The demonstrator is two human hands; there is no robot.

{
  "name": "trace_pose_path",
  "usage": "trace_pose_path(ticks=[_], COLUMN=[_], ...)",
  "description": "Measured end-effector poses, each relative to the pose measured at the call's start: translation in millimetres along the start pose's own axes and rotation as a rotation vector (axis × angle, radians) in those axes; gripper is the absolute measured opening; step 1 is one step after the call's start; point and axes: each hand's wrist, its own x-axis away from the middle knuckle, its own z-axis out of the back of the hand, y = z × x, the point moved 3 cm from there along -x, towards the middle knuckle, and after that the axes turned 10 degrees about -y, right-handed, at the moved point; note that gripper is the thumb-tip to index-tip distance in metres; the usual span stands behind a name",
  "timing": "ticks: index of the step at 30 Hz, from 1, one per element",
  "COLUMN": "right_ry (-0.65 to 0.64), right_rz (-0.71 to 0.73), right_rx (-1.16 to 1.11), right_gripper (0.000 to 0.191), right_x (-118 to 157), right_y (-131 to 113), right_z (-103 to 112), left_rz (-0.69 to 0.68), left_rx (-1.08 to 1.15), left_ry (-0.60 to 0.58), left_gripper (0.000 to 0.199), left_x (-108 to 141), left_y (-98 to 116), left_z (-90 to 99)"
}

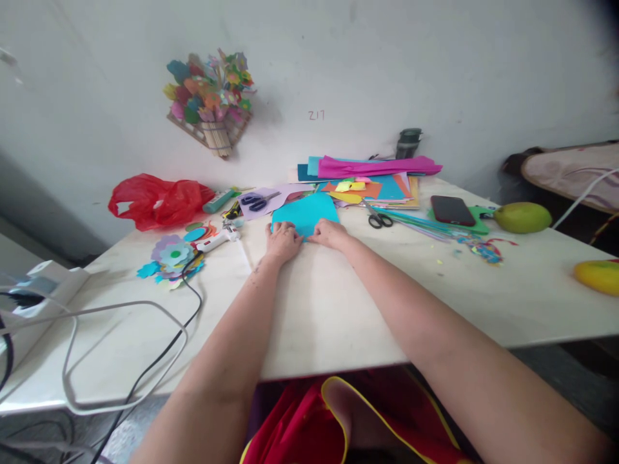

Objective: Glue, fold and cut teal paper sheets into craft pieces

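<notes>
A bright blue sheet of paper (307,209) lies on the white table in front of me. My left hand (284,241) presses on its near left edge, fingers bent and drawn together. At the near right edge, my right hand (329,233) pinches the paper between closed fingers. Between the two hands a short stretch of the near edge shows. Dark-handled scissors (380,220) rest to the right of the sheet. Beyond its left side, another pair of scissors (256,202) lies on light purple paper (290,191).
On the left are a glue gun (213,241) with a black cable, paper flowers (171,254) and a red bag (157,201). Coloured sheets (377,167) are stacked at the back. A phone (452,211), paper strips (420,224) and a green mango (522,217) lie on the right.
</notes>
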Motion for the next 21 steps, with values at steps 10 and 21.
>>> trace_pose_path(ticks=[10, 21], right_ry=[-0.068, -0.089], right_rz=[-0.060, 0.034], right_rx=[-0.031, -0.164], right_gripper=[0.033, 0.027], right_x=[-4.5, -6.9], right_y=[-0.7, 8.0], right_z=[2.2, 1.6], left_rz=[0.196, 0.263], left_rx=[-0.150, -0.150], left_ry=[-0.036, -0.113], left_gripper=[0.028, 0.052], left_x=[7.4, 7.0], left_y=[12.9, 10.0], left_z=[12.1, 2.8])
